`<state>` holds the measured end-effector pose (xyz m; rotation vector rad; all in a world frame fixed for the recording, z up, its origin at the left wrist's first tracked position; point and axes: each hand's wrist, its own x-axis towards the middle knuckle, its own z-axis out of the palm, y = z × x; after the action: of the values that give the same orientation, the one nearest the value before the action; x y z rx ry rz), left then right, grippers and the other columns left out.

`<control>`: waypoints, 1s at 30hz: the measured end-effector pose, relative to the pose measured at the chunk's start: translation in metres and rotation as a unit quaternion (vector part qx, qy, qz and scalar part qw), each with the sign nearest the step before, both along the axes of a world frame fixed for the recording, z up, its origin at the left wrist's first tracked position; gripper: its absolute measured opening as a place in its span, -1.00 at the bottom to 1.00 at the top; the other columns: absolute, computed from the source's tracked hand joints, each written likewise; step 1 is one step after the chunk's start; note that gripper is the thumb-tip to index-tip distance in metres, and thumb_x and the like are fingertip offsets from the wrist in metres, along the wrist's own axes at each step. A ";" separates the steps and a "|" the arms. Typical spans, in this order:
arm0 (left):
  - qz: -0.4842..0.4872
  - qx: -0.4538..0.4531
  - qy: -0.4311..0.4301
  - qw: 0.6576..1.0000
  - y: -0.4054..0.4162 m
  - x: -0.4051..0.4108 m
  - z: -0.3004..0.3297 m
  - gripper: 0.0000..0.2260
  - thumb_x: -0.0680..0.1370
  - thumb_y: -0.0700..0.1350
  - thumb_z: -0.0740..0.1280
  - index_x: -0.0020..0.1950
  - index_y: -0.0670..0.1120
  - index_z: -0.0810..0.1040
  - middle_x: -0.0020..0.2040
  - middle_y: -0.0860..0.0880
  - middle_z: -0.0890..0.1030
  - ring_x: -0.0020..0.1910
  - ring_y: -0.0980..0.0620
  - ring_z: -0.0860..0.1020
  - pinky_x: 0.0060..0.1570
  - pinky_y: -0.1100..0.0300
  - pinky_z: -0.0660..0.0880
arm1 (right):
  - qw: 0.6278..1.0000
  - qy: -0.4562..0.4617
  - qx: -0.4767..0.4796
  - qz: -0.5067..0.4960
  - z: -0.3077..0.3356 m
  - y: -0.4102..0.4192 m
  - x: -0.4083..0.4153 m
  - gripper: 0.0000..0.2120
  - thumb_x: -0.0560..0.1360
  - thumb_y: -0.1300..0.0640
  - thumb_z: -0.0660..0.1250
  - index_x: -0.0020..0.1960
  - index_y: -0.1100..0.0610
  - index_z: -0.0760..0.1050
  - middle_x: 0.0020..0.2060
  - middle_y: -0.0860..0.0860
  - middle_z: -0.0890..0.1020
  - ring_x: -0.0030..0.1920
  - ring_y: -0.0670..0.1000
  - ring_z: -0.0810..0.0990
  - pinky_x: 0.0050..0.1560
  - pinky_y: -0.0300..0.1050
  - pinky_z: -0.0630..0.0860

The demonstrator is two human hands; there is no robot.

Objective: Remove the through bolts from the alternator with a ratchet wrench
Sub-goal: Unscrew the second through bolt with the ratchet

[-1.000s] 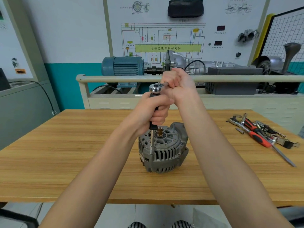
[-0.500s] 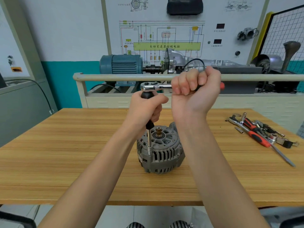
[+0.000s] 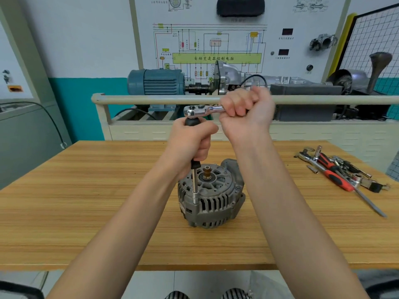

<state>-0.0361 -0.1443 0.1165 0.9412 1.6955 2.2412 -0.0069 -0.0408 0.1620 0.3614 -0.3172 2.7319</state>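
The table (image 3: 86, 212) is carrying the alternator (image 3: 210, 199) at frame centre. The extension (image 3: 195, 186) is standing upright on a bolt at its left rim. The left hand (image 3: 192, 143) is grasping the extension's grip; the right hand (image 3: 246, 113) is clenching the ratchet (image 3: 200, 110) handle, which is lying horizontally toward the right.
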 end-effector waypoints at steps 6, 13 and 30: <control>0.099 0.026 0.021 0.994 0.002 0.008 -0.005 -0.60 0.45 -0.40 0.25 -0.47 -0.02 0.26 -0.60 0.08 0.23 -0.63 0.12 0.12 -0.58 0.38 0.10 | 0.965 0.121 0.063 -0.224 -0.015 -0.043 0.043 -0.64 0.60 0.21 0.03 -0.37 0.08 0.11 -0.60 -0.02 0.21 -0.59 -0.05 0.14 -0.50 -0.18 0.11; -0.083 0.018 0.049 0.995 -0.017 -0.001 -0.002 -0.69 0.40 -0.27 0.32 -0.49 -0.03 0.33 -0.57 0.03 0.27 -0.62 0.09 0.20 -0.55 0.31 0.20 | 0.998 0.027 0.038 -0.030 0.002 -0.016 0.015 -0.57 0.58 0.20 0.03 -0.47 0.08 0.16 -0.66 -0.05 0.18 -0.67 -0.08 0.11 -0.63 -0.28 0.08; 0.099 0.008 -0.036 0.994 0.003 0.004 -0.002 -0.62 0.49 -0.33 0.26 -0.45 -0.04 0.22 -0.62 0.08 0.21 -0.65 0.12 0.10 -0.60 0.36 0.08 | 0.969 0.084 0.075 -0.219 -0.011 -0.038 0.029 -0.64 0.60 0.20 0.08 -0.37 0.11 0.17 -0.57 -0.02 0.24 -0.57 -0.03 0.19 -0.50 -0.17 0.20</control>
<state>-0.0318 -0.1416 0.1144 0.7150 1.8127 2.3839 0.0221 -0.0784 0.1509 0.4957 -0.4942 2.2343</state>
